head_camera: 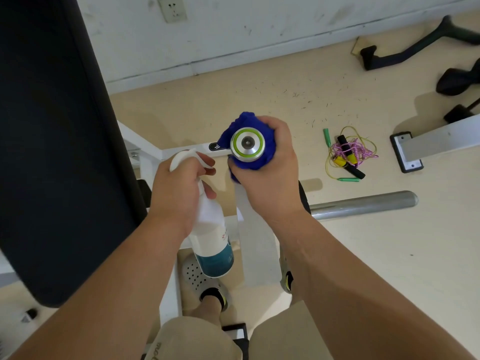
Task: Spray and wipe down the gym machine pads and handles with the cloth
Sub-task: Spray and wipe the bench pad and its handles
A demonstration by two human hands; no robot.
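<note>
At the centre of the frame the deep blue cloth (248, 120) is bunched round the machine's handle (247, 143), whose round silver end cap with a bright green ring faces the camera. The right grip (270, 178) is curled round cloth and handle together. Just left of it, the left grip (176, 189) holds a white spray bottle (213, 240) with a teal label by its neck, nozzle towards the handle. A large black pad (52, 126) fills the left of the frame. Tangled skipping ropes (349, 154) lie on the floor at right.
</note>
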